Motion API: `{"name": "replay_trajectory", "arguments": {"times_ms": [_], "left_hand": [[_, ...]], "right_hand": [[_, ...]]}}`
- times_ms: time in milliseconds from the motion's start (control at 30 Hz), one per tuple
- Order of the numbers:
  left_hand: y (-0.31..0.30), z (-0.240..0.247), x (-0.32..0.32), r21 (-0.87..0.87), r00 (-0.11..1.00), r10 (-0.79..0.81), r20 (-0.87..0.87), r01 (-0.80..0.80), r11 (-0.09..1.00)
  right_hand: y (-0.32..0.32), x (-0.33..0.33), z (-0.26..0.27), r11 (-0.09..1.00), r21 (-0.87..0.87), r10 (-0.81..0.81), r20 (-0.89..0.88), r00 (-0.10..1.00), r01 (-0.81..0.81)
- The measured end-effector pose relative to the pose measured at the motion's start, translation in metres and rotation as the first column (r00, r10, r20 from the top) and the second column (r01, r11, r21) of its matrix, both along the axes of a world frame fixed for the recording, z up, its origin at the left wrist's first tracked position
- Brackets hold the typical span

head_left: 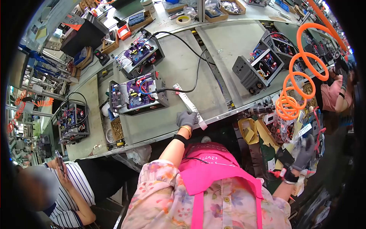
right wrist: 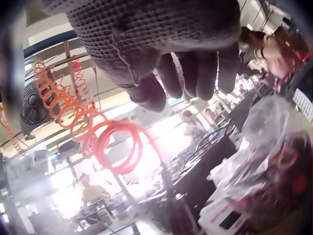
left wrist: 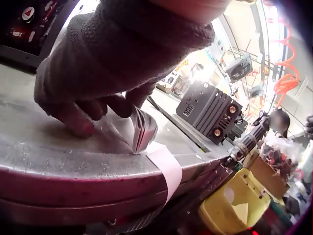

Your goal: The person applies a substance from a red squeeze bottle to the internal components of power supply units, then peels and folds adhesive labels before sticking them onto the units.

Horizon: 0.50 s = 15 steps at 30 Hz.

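In a dark grey glove, my left hand (head_left: 187,119) is down at the front edge of the bench, its fingers curled at a long white label strip (head_left: 187,101). The left wrist view shows a folded part of the strip (left wrist: 142,131) standing up at the fingertips and a pale tail (left wrist: 166,169) hanging over the edge. Left of the strip lies an opened device (head_left: 139,93) with purple circuit boards and a black cable. My right hand (head_left: 305,152), also gloved, hovers over supplies at the right, fingers loosely extended with nothing in them; clear plastic bags (right wrist: 264,171) are below it.
Other opened devices stand on the bench (head_left: 179,49), one at the back (head_left: 141,53) and one at the right (head_left: 259,66). An orange coiled hose (head_left: 301,76) hangs at the right. A yellow bin (head_left: 248,130) sits below the edge. A person in stripes (head_left: 72,187) is at my left.
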<state>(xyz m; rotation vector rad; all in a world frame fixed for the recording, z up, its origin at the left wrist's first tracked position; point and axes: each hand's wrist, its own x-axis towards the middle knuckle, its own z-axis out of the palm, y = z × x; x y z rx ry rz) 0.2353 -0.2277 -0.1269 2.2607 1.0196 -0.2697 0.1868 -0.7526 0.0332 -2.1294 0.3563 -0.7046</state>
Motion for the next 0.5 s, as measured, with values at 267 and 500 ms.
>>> {"name": "replay_trajectory", "arguments": {"times_ms": [267,500], "left_hand": [[0.018,0.030,-0.010,-0.988,0.818,0.554,-0.153,-0.139,-0.068],[0.014,0.088,-0.027,-0.896,0.843,0.492,-0.217,0.028,-0.443]], "right_hand": [[0.165,-0.005,-0.006,0.891,0.156,0.451,-0.190,0.872,-0.426],[0.250,0.008,0.000,0.644,0.213,0.764,-0.147,0.628,-0.735]]}}
